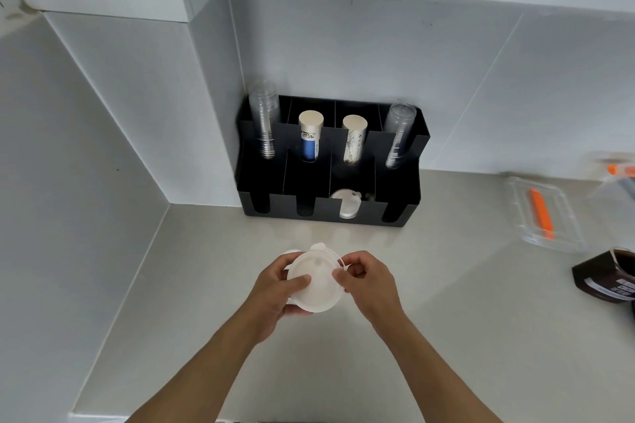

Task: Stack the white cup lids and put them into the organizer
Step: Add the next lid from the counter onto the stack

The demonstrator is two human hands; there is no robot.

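I hold a small stack of white cup lids (318, 280) above the counter, in front of the black organizer (330, 209). My left hand (275, 292) grips the stack from the left and below, thumb on the top lid. The fingers of my right hand (367, 282) pinch the stack's right rim. More white lids (347, 206) stand on edge in the organizer's third front slot from the left. The other front slots look dark and I cannot tell what they hold.
The organizer's rear slots hold clear plastic cups (264, 124), paper cups (309, 137) and more clear cups (398, 134). A clear plastic box with an orange tool (543, 213) and a dark brown carton (608, 275) sit at the right. Walls close the corner at left and behind.
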